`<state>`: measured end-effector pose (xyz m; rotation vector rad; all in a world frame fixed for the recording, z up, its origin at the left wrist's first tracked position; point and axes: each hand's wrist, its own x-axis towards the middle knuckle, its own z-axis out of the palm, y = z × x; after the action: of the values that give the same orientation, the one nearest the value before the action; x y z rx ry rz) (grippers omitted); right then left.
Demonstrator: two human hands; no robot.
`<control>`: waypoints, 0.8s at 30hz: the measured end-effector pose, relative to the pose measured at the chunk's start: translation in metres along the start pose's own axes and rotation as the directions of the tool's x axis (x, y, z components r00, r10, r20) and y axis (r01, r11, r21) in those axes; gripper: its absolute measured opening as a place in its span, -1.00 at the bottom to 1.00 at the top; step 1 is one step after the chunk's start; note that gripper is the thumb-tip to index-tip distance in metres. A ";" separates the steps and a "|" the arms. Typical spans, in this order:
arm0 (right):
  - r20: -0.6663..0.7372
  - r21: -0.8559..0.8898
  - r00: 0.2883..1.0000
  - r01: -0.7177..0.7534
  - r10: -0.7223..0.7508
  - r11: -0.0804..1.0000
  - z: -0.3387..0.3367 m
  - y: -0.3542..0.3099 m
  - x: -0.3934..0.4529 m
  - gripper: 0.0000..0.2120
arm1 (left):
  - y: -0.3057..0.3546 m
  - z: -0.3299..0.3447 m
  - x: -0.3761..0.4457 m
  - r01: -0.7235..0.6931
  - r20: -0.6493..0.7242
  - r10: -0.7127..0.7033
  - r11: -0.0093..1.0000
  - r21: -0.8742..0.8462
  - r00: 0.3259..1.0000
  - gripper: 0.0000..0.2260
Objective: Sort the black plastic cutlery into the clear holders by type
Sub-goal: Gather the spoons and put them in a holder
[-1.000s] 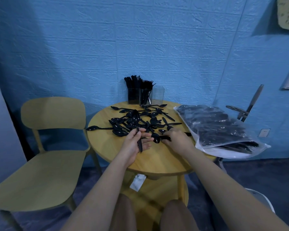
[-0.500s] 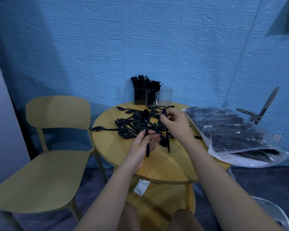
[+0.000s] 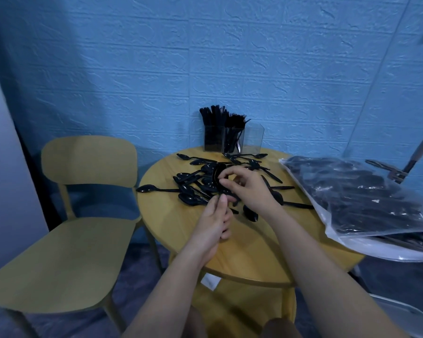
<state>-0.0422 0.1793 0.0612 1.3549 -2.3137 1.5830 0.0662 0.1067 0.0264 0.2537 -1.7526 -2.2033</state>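
A loose pile of black plastic spoons [image 3: 192, 198] lies on the round wooden table [image 3: 242, 247]. My left hand [image 3: 211, 222] is closed around the handles of a small upright bundle of spoons [image 3: 215, 177] over the pile's near side. My right hand [image 3: 248, 189] pinches the bowl end of that bundle with fingers and thumb. At the table's far edge stand three clear holders: the left holder [image 3: 211, 141] is full of knives, the middle holder [image 3: 232, 142] has forks, and the right holder [image 3: 254, 140] looks empty.
A clear plastic bag [image 3: 357, 201] packed with more black cutlery overhangs the table's right side. A yellow chair [image 3: 83, 230] stands to the left. A metal folding frame [image 3: 401, 172] leans by the blue wall on the right. My knees are under the table.
My right hand lifted a spoon from the pile and brought it against the spoons in my left hand. The left hand has risen a little and holds them upright.
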 end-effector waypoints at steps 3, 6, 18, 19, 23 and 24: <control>-0.094 -0.031 0.995 -0.022 0.019 0.999 -0.009 0.012 -0.001 -0.87 | 0.000 -0.003 0.002 0.017 0.009 -0.017 0.999 -0.043 1.000 -0.80; -0.248 -0.285 0.963 -0.175 0.104 0.942 -0.031 0.030 -0.009 -0.92 | 0.001 -0.005 0.002 0.050 0.024 -0.047 0.991 -0.123 0.999 -0.80; -0.113 -0.612 0.928 -0.347 0.356 0.710 -0.046 0.046 -0.030 -0.68 | 0.002 -0.008 0.001 0.097 0.064 -0.083 0.963 -0.253 0.994 -0.77; -0.092 -0.625 0.925 -0.342 0.369 0.702 -0.046 0.045 -0.031 -0.67 | 0.002 -0.008 0.001 0.100 0.067 -0.086 0.960 -0.261 0.994 -0.77; -0.080 -0.652 0.930 -0.321 0.359 0.687 -0.044 0.040 -0.031 -0.68 | 0.004 -0.007 -0.001 0.098 0.059 -0.086 0.967 -0.237 0.995 -0.77; -0.115 -0.611 0.934 -0.334 0.337 0.718 -0.043 0.039 -0.031 -0.68 | 0.005 -0.007 -0.002 0.096 0.056 -0.086 0.970 -0.221 0.995 -0.78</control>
<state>-0.0665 0.2358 0.0386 0.8017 -2.8251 0.6902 0.0708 0.0999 0.0292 0.2366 -1.5241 -2.4661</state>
